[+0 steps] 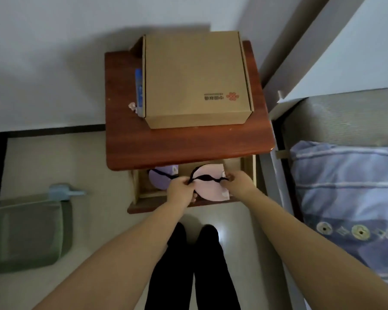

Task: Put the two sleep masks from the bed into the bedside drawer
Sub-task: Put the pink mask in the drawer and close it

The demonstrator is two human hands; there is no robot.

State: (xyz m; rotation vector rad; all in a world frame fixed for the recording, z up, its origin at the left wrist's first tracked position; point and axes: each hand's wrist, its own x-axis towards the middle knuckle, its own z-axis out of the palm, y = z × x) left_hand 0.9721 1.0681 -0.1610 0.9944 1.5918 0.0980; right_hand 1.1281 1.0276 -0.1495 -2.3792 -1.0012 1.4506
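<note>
Head view: big cardboard box (196, 79) sits on the nightstand (184, 144), whose top overhangs the back of the open drawer (137, 186). Pillow (349, 198) off to my right, green bin (27, 236) to my left. Purple mask (159, 179) lies in the drawer's left half, partly under the overhang. Pink mask (211, 186) is over the right half, long axis left to right, black strap (207, 178) stretched across it. Left hand (180, 190) and right hand (238, 182), arms extended, each pinch a strap end.
</note>
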